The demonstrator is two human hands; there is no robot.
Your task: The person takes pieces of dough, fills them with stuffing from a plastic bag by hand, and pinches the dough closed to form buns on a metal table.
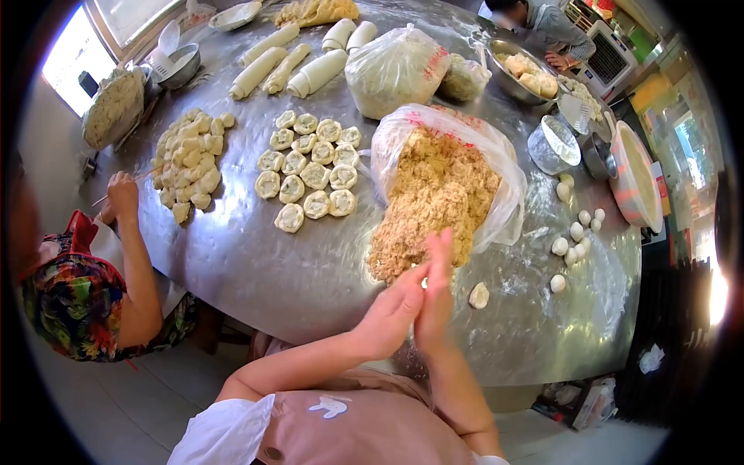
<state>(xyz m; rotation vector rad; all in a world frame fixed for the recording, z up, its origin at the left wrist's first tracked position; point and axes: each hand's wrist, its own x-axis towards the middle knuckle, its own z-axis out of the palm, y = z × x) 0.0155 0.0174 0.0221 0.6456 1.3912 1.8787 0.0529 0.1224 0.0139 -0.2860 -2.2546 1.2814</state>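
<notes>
My left hand (390,311) and my right hand (435,301) meet palm to palm at the table's near edge. Something small and pale shows between them near the thumbs, mostly hidden by the palms. Just beyond my fingertips, crumbly brown filling (434,201) spills from an open clear plastic bag (508,174). One pale dough piece (479,295) lies to the right of my hands. Round filled dough pieces (315,175) sit in rows to the left of the bag.
A metal table (256,263) bears piled dough lumps (188,159), dough rolls (318,74), a tied bag (395,70), small white balls (560,246), a flour tin (554,145) and a bowl (523,74). One person (77,294) sits left; another (554,35) is at the far right.
</notes>
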